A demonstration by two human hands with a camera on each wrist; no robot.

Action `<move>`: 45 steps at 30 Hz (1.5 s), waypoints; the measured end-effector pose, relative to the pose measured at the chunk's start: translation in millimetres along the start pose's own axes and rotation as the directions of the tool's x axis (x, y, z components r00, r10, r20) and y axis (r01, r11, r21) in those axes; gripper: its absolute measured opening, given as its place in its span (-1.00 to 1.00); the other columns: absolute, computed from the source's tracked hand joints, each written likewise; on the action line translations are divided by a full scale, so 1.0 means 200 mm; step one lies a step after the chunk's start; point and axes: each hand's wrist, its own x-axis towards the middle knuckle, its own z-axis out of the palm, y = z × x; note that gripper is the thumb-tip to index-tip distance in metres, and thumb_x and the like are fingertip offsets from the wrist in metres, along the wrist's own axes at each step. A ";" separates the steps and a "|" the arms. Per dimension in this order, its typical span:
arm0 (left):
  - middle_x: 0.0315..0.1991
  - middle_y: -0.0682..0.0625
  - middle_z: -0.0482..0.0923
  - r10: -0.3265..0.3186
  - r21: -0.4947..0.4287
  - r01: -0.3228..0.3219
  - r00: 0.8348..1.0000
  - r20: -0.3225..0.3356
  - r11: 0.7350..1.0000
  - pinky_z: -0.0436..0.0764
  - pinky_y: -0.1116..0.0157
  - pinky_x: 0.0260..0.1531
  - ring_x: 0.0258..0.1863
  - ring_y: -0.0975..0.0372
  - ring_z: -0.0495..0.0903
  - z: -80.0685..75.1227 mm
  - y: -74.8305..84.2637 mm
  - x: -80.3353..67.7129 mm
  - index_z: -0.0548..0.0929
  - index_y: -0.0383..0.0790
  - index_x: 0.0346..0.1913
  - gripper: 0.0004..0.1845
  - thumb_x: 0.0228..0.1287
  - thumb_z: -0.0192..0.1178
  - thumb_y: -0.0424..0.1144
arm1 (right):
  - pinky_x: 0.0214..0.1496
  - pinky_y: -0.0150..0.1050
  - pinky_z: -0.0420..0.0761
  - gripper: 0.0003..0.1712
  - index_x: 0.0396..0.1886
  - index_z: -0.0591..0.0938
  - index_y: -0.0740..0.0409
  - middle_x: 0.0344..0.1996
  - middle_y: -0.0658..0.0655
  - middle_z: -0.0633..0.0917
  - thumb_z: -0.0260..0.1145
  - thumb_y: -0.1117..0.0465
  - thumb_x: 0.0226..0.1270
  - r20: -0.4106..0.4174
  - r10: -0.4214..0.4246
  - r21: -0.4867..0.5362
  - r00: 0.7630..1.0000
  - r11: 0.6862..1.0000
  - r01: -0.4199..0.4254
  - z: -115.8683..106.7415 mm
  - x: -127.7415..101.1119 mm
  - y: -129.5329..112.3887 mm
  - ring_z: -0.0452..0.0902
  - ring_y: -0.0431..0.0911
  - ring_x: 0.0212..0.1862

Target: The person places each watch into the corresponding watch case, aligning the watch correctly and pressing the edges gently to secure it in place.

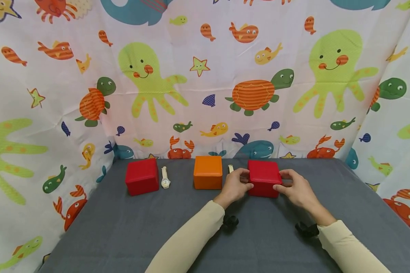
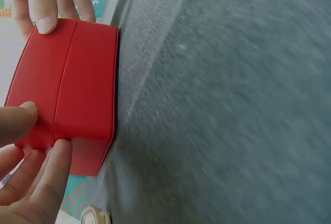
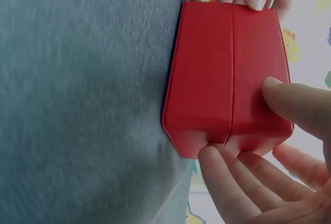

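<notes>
On the grey cloth-covered table (image 1: 123, 235), square red hinged box (image 1: 264, 178), left hand (image 1: 235, 185) and right hand (image 1: 295, 188) gripping its sides, fingers curled round it, orange box (image 1: 208, 172) just beside.

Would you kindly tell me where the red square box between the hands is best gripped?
Grip the red square box by its two flat side walls, left hand and right hand coming from opposite sides; a seam splits lid from base, so hold below it.

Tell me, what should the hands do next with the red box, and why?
Probably lift the lid. Both hands, left hand and right hand, grip the red box at its sides, fingertips by the seam, and it looks closed on the table.
</notes>
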 end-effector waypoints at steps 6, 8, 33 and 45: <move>-0.07 0.01 0.62 0.003 0.007 -0.003 1.000 -0.011 1.000 0.61 0.42 -0.19 -0.21 0.25 0.63 0.05 0.02 0.06 0.57 -0.20 0.11 -0.54 0.10 0.39 -0.35 | -0.12 -0.02 0.66 -0.27 0.25 0.37 0.30 0.14 0.38 0.47 0.37 0.00 0.23 -0.008 -0.005 0.025 1.000 1.000 0.005 -0.04 0.05 0.07 0.55 0.25 0.02; -0.08 0.03 0.62 0.001 0.008 -0.001 1.000 -0.015 1.000 0.61 0.42 -0.19 -0.21 0.27 0.63 0.06 0.02 0.09 0.57 -0.19 0.12 -0.53 0.10 0.39 -0.35 | -0.11 -0.02 0.65 -0.27 0.25 0.37 0.29 0.13 0.37 0.48 0.37 -0.02 0.23 -0.003 -0.012 0.038 1.000 0.999 0.012 -0.05 0.07 0.10 0.55 0.24 0.02; -0.09 -0.03 0.60 0.008 0.002 -0.008 0.997 -0.074 1.000 0.60 0.43 -0.23 -0.20 0.22 0.62 0.16 0.07 0.29 0.53 -0.23 0.10 -0.54 0.12 0.37 -0.39 | -0.13 -0.01 0.66 -0.20 0.35 0.32 0.26 0.15 0.41 0.48 0.34 -0.05 0.25 0.012 -0.027 0.172 1.000 0.985 0.024 -0.15 0.31 0.28 0.50 0.27 0.06; -0.08 -0.01 0.59 -0.010 0.022 0.011 0.999 -0.034 1.000 0.61 0.42 -0.25 -0.22 0.25 0.60 0.18 0.08 0.27 0.52 -0.22 0.13 -0.51 0.11 0.38 -0.34 | 0.01 0.07 0.58 -0.22 0.36 0.30 0.28 0.18 0.42 0.46 0.31 -0.04 0.29 -0.024 -0.029 0.122 0.999 0.992 0.032 -0.15 0.28 0.29 0.49 0.28 0.10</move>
